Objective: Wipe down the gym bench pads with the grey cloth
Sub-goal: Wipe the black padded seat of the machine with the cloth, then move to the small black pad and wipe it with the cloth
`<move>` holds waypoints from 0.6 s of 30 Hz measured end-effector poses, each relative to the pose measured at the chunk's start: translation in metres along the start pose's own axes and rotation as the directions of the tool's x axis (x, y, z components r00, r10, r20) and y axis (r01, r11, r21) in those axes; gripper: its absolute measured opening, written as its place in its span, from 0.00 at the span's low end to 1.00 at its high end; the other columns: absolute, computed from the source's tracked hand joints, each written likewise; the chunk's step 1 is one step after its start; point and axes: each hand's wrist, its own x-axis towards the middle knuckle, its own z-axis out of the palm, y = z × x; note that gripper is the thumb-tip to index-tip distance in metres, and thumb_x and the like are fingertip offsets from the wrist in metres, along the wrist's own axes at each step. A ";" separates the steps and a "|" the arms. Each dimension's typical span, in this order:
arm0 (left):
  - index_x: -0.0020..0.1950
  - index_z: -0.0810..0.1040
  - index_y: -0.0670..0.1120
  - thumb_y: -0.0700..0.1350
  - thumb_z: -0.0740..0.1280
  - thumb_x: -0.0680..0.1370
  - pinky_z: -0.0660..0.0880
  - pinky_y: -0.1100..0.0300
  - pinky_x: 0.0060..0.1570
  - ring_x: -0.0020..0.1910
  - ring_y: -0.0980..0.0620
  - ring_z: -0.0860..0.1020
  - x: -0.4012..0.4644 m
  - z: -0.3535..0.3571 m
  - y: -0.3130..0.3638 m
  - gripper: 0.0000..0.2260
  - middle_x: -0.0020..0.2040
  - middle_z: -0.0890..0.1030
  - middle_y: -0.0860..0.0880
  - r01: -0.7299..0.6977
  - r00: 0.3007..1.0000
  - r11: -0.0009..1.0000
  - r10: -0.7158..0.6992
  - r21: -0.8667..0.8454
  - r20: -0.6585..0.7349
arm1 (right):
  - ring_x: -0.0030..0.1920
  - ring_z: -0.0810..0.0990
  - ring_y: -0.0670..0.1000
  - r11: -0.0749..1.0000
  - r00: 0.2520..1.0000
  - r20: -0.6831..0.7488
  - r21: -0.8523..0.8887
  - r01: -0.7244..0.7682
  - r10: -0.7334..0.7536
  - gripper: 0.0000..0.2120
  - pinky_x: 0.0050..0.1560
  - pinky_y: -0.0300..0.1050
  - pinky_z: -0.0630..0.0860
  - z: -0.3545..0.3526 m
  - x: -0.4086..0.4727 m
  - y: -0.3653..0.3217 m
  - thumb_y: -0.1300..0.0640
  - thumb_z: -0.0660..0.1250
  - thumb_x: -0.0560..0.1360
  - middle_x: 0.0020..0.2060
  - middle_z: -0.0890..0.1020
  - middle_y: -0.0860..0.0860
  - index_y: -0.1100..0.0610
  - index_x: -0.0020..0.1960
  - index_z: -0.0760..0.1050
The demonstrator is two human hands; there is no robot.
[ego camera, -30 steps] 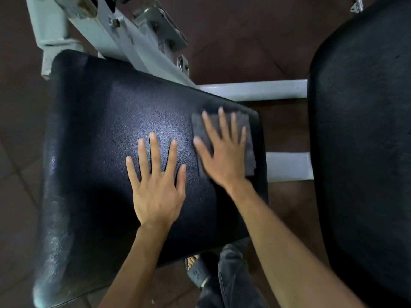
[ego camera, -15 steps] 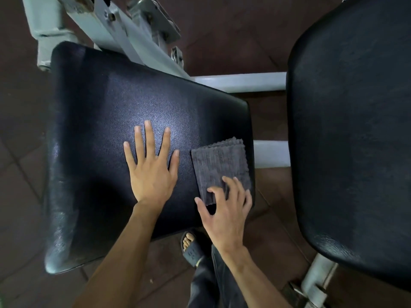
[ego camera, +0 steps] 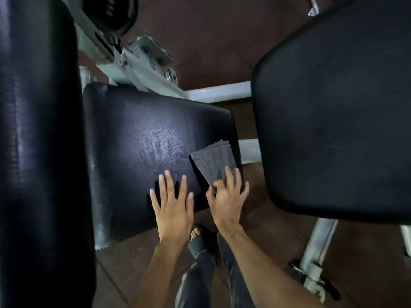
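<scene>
The right hand pinches the near edge of the folded grey ribbed cloth on the black padded bench seat. The left hand lies flat beside it, fingers spread, holding nothing.

No legible text or labels

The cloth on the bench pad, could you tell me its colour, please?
Grey cloth, ribbed texture, seen in the head view.
</scene>
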 end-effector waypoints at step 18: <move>0.73 0.72 0.50 0.53 0.57 0.83 0.58 0.47 0.77 0.78 0.48 0.63 -0.121 -0.107 0.018 0.19 0.75 0.70 0.47 -0.781 0.603 0.620 0.714 0.079 0.357 | 0.70 0.73 0.58 0.853 0.846 -0.151 -0.030 -0.520 0.511 0.09 0.62 0.68 0.71 -0.119 -0.246 -0.010 0.51 0.78 0.60 0.62 0.81 0.54 0.51 0.36 0.80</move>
